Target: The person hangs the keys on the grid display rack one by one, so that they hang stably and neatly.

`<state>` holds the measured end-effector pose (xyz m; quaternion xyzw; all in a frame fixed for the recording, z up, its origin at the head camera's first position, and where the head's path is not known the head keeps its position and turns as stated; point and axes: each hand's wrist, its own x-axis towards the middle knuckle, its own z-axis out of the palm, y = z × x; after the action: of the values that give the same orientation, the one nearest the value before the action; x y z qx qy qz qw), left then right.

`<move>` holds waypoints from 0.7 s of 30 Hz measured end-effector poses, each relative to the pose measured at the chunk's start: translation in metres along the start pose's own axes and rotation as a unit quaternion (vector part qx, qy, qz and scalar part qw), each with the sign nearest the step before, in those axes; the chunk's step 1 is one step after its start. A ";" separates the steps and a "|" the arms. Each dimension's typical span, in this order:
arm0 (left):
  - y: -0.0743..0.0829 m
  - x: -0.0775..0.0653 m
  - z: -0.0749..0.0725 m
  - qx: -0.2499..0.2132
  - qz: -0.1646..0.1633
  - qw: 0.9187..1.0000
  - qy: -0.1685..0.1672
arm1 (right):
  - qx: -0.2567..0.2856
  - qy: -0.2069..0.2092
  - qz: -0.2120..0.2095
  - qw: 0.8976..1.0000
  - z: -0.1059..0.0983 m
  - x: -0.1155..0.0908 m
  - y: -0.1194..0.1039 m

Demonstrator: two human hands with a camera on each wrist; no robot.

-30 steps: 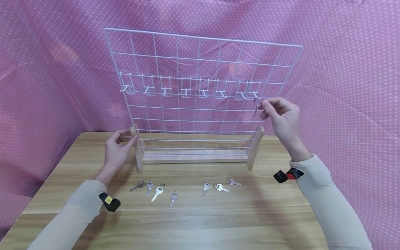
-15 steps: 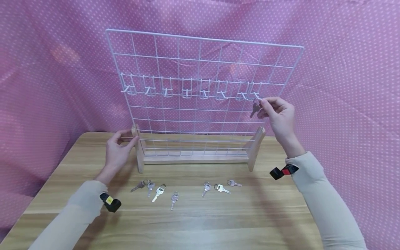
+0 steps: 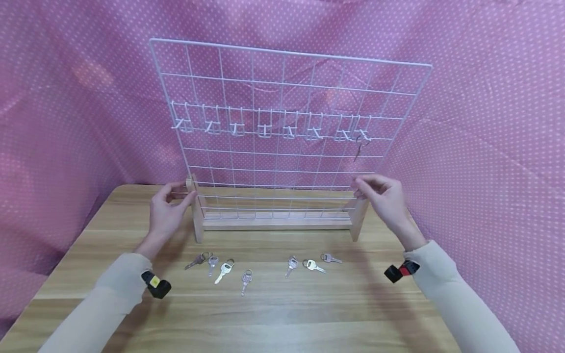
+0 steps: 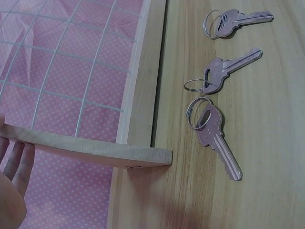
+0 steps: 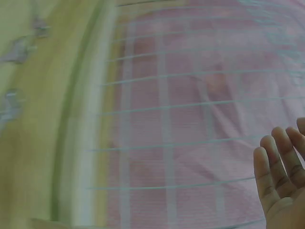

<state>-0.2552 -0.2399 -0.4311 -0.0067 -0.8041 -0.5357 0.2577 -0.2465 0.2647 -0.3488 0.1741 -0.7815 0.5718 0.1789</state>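
Note:
My left hand (image 3: pixel 165 213) pinches the left upright of the wooden stand (image 3: pixel 194 208), thumb in front and fingers behind. The left wrist view shows its fingers (image 4: pixel 21 167) against that upright. A white wire grid rack (image 3: pixel 282 51) rises from the stand, with a row of white hooks (image 3: pixel 265 130). One key (image 3: pixel 358 151) hangs by its ring from the rightmost hook. Below it, my right hand (image 3: pixel 383 198) is beside the top of the right upright, holding nothing. Its fingers (image 5: pixel 267 167) look loosely extended in the blurred right wrist view.
Several keys with rings lie on the wooden table (image 3: pixel 273 314) before the stand, among them a gold-looking key (image 3: pixel 224 270) on the left and another gold-looking key (image 3: pixel 313 265) on the right. Pink dotted cloth (image 3: pixel 485 147) surrounds the back and sides.
My right hand has let go of the key, which now hangs from the rightmost hook. That hand has moved down toward the right upright. My left hand has stayed in place.

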 end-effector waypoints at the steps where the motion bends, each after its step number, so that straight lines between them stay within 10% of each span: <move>1: 0.000 0.000 0.000 0.000 0.000 1.000 0.001 | -0.006 -0.016 0.005 1.000 0.001 -0.006 0.005; 21: 0.000 -0.002 0.001 -0.007 -0.001 1.000 0.008 | -0.143 -0.233 0.069 0.959 0.039 -0.088 0.088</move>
<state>-0.2542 -0.2384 -0.4322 -0.0036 -0.7980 -0.5417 0.2640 -0.2146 0.2582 -0.4755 0.2206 -0.8853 0.4086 -0.0250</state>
